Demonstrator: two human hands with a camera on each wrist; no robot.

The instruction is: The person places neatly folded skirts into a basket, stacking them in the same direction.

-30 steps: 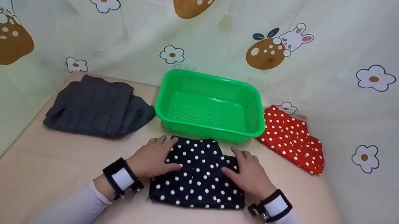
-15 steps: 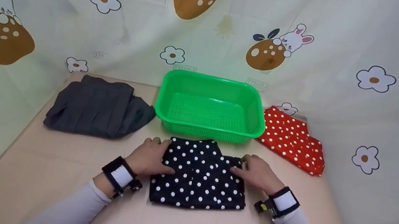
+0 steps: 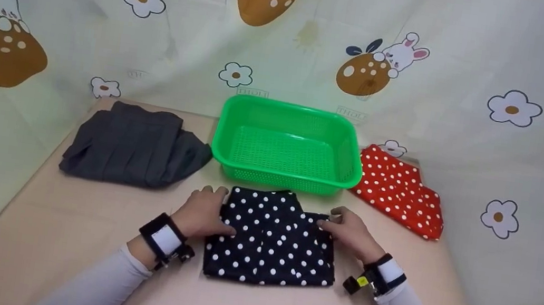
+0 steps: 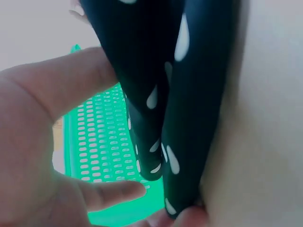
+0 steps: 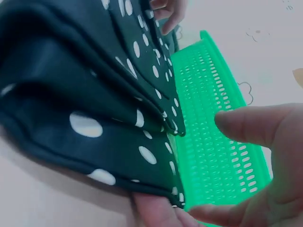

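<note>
A folded black garment with white polka dots [image 3: 270, 242] lies on the table in front of the green basket. At its left edge is my left hand [image 3: 200, 214], thumb stretched over the cloth. In the left wrist view, the fingertips [image 4: 191, 217] of that hand reach the underside of the bottom layer. My right hand [image 3: 353, 236] is at the garment's right edge. The right wrist view shows a fingertip [image 5: 156, 208] tucked beneath the lowest fold [image 5: 118, 161], while the thumb [image 5: 246, 124] stands apart from the fabric.
The green perforated basket [image 3: 284, 180] stands behind the garment, with nothing in it. To its left lies a dark grey pleated garment [image 3: 131, 149]; a red polka-dot garment [image 3: 399, 194] lies to its right. A printed curtain [image 3: 285, 58] hangs behind the table [image 3: 51, 249].
Both hands have shifted outward from the top of the black garment to its side edges, and their fingers have bent down there. The garment stays in about the same place.
</note>
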